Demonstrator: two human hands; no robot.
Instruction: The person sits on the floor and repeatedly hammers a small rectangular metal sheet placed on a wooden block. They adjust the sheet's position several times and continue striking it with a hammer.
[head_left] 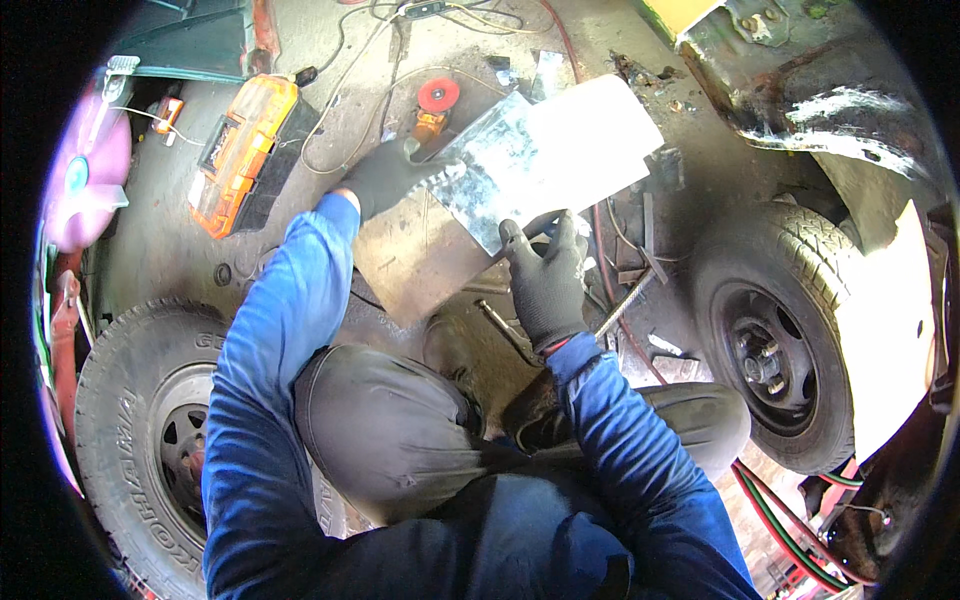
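Note:
My left hand [388,180], in a dark work glove, is closed on the left edge of a shiny metal sheet [485,165]. The sheet's far right part is washed out by glare. My right hand [548,285], also gloved, pinches the lower edge of that sheet, its thumb on the upper face and the other fingers partly hidden. A brownish flat sheet [415,260] lies beneath the shiny one, below my left hand; whether my fingers hold it too is unclear. Just beyond my left hand, an orange angle grinder [430,125] with a red disc rests on the floor.
An orange and black toolbox [245,155] sits at left. Tyred wheels flank me, one at left [130,400] and one at right [770,335]. Cables [350,125] snake over the floor. Metal bars [625,305] lie right of my right hand; red and green hoses [785,530] run lower right.

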